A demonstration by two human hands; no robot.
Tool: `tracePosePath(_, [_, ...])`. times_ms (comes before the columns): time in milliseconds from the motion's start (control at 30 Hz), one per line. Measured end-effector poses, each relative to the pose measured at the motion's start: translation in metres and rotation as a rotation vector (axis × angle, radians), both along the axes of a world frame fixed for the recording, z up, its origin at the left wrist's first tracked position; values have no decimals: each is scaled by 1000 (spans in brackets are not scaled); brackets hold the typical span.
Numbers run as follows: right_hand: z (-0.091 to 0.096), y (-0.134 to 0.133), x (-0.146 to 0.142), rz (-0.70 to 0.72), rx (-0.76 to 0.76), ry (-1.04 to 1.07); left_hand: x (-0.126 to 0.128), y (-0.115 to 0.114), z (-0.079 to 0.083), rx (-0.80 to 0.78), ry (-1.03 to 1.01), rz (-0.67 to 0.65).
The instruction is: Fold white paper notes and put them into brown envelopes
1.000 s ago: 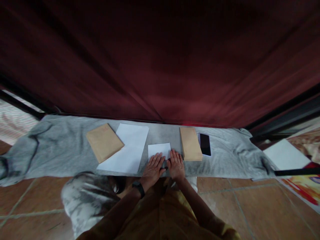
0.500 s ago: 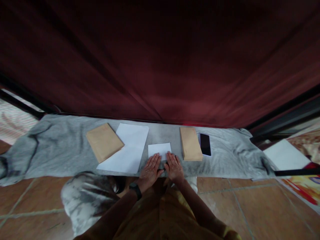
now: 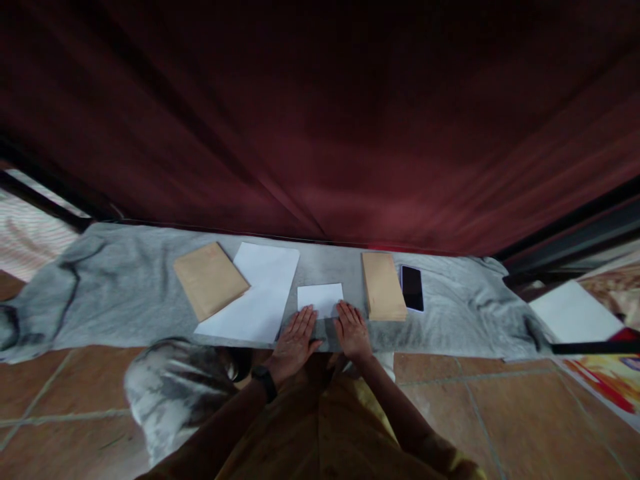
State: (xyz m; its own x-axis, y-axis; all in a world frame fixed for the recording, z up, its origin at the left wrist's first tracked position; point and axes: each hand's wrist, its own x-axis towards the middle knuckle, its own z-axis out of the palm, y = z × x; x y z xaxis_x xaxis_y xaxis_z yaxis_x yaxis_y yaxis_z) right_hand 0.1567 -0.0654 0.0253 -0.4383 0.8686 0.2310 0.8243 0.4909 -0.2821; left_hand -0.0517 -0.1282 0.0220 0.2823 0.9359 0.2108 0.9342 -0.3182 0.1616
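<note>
A small white folded paper point(image 3: 321, 299) lies on the grey cloth in front of me. My left hand point(image 3: 296, 337) rests flat at its lower left corner, fingers stretched out and thumb spread. At the lower right corner lies my right hand point(image 3: 353, 330), also flat with the fingers extended. Neither hand grips anything. Left of the folded paper are large white sheets point(image 3: 270, 287), partly covered by a brown envelope point(image 3: 211, 280). A stack of narrower brown envelopes point(image 3: 384, 288) sits to the right of my right hand.
A smartphone point(image 3: 412, 288) lies beside the narrow envelope stack. The grey cloth point(image 3: 465, 313) covers a long narrow surface, with a dark red fabric point(image 3: 320, 147) rising behind it. Off the right end is a white flat item point(image 3: 575, 312). Tiled floor point(image 3: 450, 407) shows below.
My hands have moved apart, the left one to the left and the right one to the right. The folded paper stays in place on the cloth.
</note>
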Motion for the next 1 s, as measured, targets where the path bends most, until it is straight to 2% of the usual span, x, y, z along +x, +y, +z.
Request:
tracePosePath(200, [9,35,-17,-198,-86,100,2,-1,4,-12,-18,9])
tracePosePath(400, [14,67,-31,-372,-265,190,3,-1,6,-2,-20,21])
tracePosePath(633, [11,82,-27,-403,-328,278,3,-1,3,16,-27,20])
tracePosePath(800, [14,83,-24,-368,-349,418,3,-2,5,9,-21,13])
tracePosePath(900, [23,80,-22,-347,-338,524,4,-1,9,6,-67,38])
tracePosePath(1000, [41,72,-18,-350,-297,617,10,4,22,-12,-268,112])
